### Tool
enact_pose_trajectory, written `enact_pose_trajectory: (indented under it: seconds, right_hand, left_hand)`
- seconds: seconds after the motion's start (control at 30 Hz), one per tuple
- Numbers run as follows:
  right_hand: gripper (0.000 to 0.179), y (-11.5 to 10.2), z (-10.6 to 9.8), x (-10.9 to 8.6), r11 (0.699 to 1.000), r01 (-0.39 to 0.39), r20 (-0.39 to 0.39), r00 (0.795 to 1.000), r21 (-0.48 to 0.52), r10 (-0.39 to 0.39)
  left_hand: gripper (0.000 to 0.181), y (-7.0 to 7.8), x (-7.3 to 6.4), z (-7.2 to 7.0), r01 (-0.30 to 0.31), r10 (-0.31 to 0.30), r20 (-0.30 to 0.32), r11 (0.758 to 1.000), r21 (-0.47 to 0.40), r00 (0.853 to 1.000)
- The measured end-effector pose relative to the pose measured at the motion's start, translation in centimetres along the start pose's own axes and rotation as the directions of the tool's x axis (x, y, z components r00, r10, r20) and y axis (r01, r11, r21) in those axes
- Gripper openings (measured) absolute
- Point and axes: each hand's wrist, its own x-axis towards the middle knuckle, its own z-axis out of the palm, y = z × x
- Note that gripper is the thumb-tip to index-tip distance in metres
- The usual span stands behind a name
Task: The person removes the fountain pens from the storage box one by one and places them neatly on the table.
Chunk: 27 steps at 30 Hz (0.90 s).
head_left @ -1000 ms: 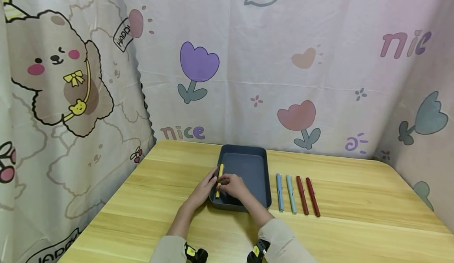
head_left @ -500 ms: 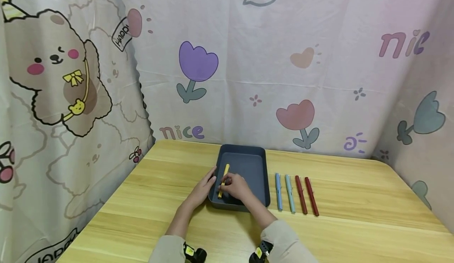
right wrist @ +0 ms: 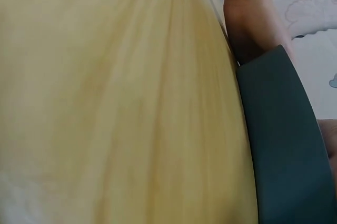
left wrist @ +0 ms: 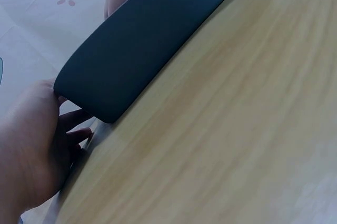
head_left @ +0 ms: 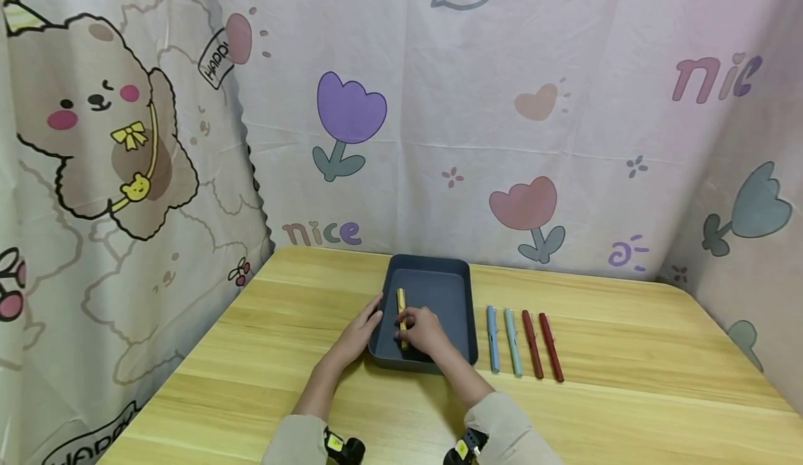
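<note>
My right hand (head_left: 424,330) pinches a yellow pen (head_left: 401,299) inside the dark blue-grey tray (head_left: 444,298). The pen lies nearly lengthwise, a little in from the tray's left wall, and its middle is partly covered by my fingers. Against the outside of the tray's left wall rests my left hand (head_left: 357,336), fingers mostly straight along the side. The left wrist view has the left hand (left wrist: 31,148) at a corner of the tray's outer wall (left wrist: 142,50). In the right wrist view, the tray's front wall (right wrist: 287,134) hides most of the right hand.
Right of the tray, a blue pen (head_left: 493,339), a light green pen (head_left: 513,343) and two dark red pens (head_left: 532,345) lie side by side on the wooden table (head_left: 627,353). A patterned curtain (head_left: 408,193) hangs behind and at both sides.
The right hand has moved the yellow pen rightward, away from the tray's left wall. The pen tilted midway and now lies straighter. The left hand and the other pens stay put.
</note>
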Motion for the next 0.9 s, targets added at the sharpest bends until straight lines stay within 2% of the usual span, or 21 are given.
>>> enact_pose_trajectory:
  seconds: [0.23,0.37,0.47,0.57,0.63,0.73,0.8,0.9]
  right_hand:
    - [0.02,-0.5,0.2,-0.1,0.997,-0.003,-0.033,0.999,-0.074,0.0]
    - [0.02,-0.6,0.0,-0.1,0.997,-0.035,-0.032,0.999,-0.063,0.033]
    - [0.019,-0.4,-0.5,-0.1,0.998,-0.067,-0.015,0.998,0.002,0.067]
    - [0.02,-0.2,-1.2,-0.1,0.986,-0.109,0.019,0.994,0.126,0.108]
    - [0.023,-0.1,-1.7,-0.2,0.965,-0.134,0.049,0.991,0.225,0.126]
    - [0.027,0.3,-2.1,-0.4,0.917,-0.178,0.098,0.983,0.357,0.153]
    - [0.028,0.6,-2.2,-0.6,0.892,-0.197,0.121,0.979,0.408,0.162]
    - [0.029,0.9,-2.5,-0.9,0.874,-0.21,0.136,0.977,0.438,0.166]
  left_hand:
    - [0.048,0.1,-0.1,-0.1,0.006,-0.006,-0.005,1.0,0.002,1.0]
    - [0.048,0.2,-0.2,-0.1,0.008,-0.008,-0.007,1.0,0.006,1.0]
    - [0.049,0.2,-0.1,0.0,0.011,-0.011,-0.004,1.0,0.011,1.0]
    - [0.049,0.2,-0.1,0.0,0.013,-0.013,-0.005,1.0,0.007,1.0]
    - [0.048,0.2,-0.1,0.0,0.012,-0.011,-0.01,1.0,0.01,1.0]
    - [0.048,0.1,0.0,0.1,-0.001,0.001,-0.013,1.0,0.02,1.0]
    - [0.048,0.2,-0.1,0.1,0.003,-0.003,-0.013,1.0,0.026,1.0]
    - [0.048,0.2,-0.2,0.0,0.004,-0.003,-0.012,1.0,0.029,1.0]
